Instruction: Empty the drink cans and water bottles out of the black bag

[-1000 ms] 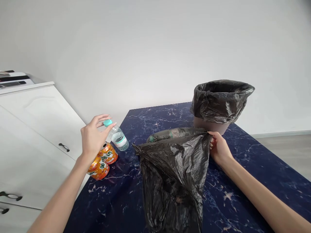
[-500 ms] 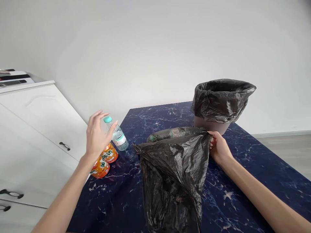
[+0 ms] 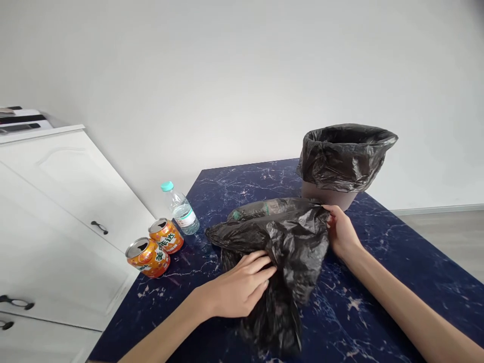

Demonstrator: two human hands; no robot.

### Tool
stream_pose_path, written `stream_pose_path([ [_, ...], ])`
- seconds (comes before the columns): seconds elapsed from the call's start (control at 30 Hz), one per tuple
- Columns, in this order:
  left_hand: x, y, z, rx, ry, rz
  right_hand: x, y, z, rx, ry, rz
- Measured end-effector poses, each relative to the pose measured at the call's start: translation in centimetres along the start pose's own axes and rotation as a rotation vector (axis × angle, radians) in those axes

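A black garbage bag [image 3: 298,252] lies crumpled on the table in front of me. Through its thin film at the far side shows a bottle shape with a green band. With its fingers curled over the near middle of the bag, my left hand [image 3: 242,285] is closed on the film, which bunches under it; the fingertips are partly hidden. My right hand [image 3: 342,229] pinches the bag's right corner, closed. Left of the bag stand two orange drink cans, a nearer can [image 3: 149,258] and a farther can [image 3: 167,236], both with opened tops.
A clear water bottle [image 3: 183,212] with a turquoise cap stands behind the cans. A trash bin [image 3: 325,194] lined with a black bag stands at the back right of the dark blue marbled table [image 3: 242,184]. White cabinets [image 3: 56,201] adjoin on the left.
My left hand has come from beside the water bottle down and right onto the garbage bag. The bag's near part has bunched up. My right hand has kept its hold.
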State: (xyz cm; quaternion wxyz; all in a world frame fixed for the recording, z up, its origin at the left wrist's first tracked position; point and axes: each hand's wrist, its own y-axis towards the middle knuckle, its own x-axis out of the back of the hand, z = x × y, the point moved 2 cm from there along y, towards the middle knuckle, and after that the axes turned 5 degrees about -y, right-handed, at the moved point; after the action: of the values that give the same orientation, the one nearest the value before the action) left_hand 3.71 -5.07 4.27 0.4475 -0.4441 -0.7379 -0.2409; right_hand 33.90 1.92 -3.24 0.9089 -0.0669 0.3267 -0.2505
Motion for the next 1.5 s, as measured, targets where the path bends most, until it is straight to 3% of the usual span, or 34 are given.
stream_pose_path([
  [0.1, -0.8, 1.7, 1.5, 0.07, 0.118, -0.134, -0.2, -0.1, 0.1, 0.008, 0.007, 0.011],
  [0.23, -0.1, 3.0, 2.3, 0.159, 0.163, -0.456, -0.5, -0.1, 0.3, 0.025, 0.027, 0.028],
  [0.37, 0.8, 3.2, 2.9, 0.161, 0.215, -0.722, -0.7, -0.2, 0.6, 0.03, 0.043, 0.026],
  [0.47, 1.1, 2.6, 3.6, 0.17, 0.265, -0.835, -0.8, -0.4, 0.7, 0.028, 0.045, 0.008],
  [0.53, 1.1, 2.0, 3.9, 0.179, 0.272, -0.828, -0.8, -0.4, 0.7, 0.02, 0.042, -0.001],
  [0.67, 0.2, 1.4, 4.8, 0.156, 0.311, -0.682, -0.9, -0.5, 0.7, 0.0, 0.034, 0.0],
  [0.8, 0.0, 1.9, 7.0, 0.227, 0.39, -0.699, -1.0, -0.7, 0.7, -0.01, 0.024, 0.01],
  [0.93, 1.2, 3.8, 8.6, 0.248, 0.456, -0.713, -1.0, -0.9, 0.6, -0.027, 0.005, 0.022],
  [1.17, 3.2, 5.4, 8.5, 0.306, 0.568, -0.765, -1.0, -0.8, 0.6, -0.034, -0.004, 0.016],
  [1.5, 4.2, 5.6, 11.2, 0.302, 0.626, -0.543, -0.8, -0.5, 0.3, -0.031, -0.02, 0.042],
])
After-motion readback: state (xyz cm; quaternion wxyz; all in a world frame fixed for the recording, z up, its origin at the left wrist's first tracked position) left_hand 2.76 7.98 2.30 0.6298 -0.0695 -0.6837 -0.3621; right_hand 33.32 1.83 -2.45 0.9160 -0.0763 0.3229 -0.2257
